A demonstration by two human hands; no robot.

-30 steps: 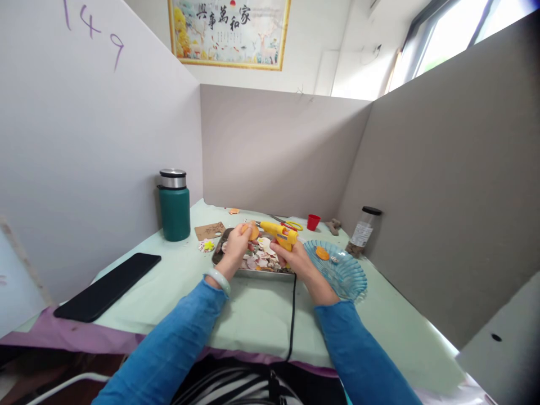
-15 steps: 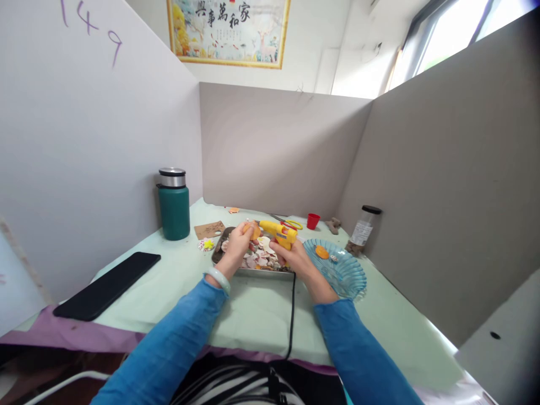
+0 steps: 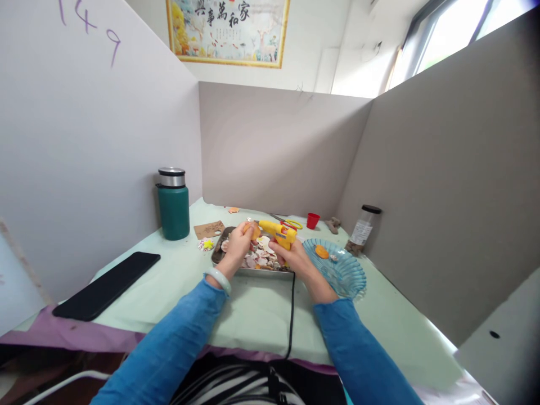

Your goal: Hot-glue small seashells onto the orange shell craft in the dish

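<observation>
My left hand (image 3: 237, 245) is closed on a small orange shell (image 3: 253, 230), held above a metal tray (image 3: 219, 251) filled with several shells. My right hand (image 3: 295, 259) grips a yellow glue gun (image 3: 278, 232) whose nozzle points left and touches the orange shell. The gun's black cord (image 3: 292, 315) runs down over the table's front edge. A blue glass plate (image 3: 341, 273) with an orange shell (image 3: 322, 251) on it lies just right of my right hand.
A green flask (image 3: 172, 204) stands at the left, a black phone (image 3: 105, 285) lies nearer the front left. A brown card (image 3: 210, 229), scissors (image 3: 291, 224), a red cup (image 3: 313, 220) and a jar (image 3: 361, 230) sit further back. Grey partitions enclose the table.
Both hands stay almost where they were, with the glue gun's nozzle against the orange shell. The view has shifted only slightly.
</observation>
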